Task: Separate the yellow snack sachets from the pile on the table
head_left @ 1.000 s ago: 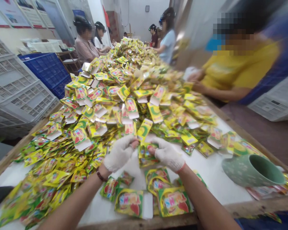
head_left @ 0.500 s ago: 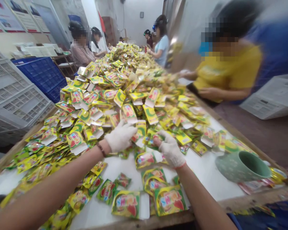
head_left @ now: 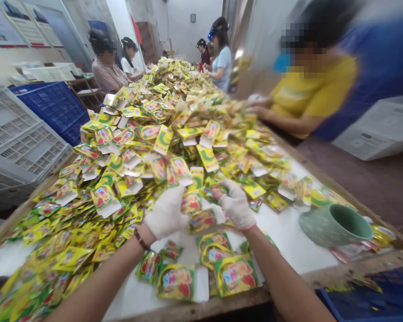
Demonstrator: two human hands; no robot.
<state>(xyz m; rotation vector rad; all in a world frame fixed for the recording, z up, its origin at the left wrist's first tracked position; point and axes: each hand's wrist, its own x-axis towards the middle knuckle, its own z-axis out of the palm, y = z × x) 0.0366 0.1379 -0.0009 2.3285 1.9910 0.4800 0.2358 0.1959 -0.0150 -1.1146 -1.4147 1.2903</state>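
My left hand (head_left: 168, 212), in a white glove, is closed on a small yellow-green carton (head_left: 191, 202) printed with a watermelon. To the right, my gloved right hand (head_left: 237, 206) has its thumb and fingers pinched around a small green sachet (head_left: 214, 188); the fingers partly hide it. Just below both hands lies another carton (head_left: 203, 220) with a white flap sticking out. Nearer me, several cartons lie on the white tabletop, among them one with its flap open (head_left: 176, 282) and one beside it (head_left: 235, 275). Small green sachets (head_left: 149, 267) lie left of these.
A long heap of cartons (head_left: 168, 112) runs down the table, with loose sachets (head_left: 67, 241) at left. A green mug (head_left: 336, 226) lies on its side at right. Crates (head_left: 20, 138) stand at left. A co-worker in yellow (head_left: 312, 98) sits at right; other people work farther back.
My left hand has drawn back toward me from the heap, now with a carton in its fingers. The right hand stays nearly in place, still pinching the sachet.
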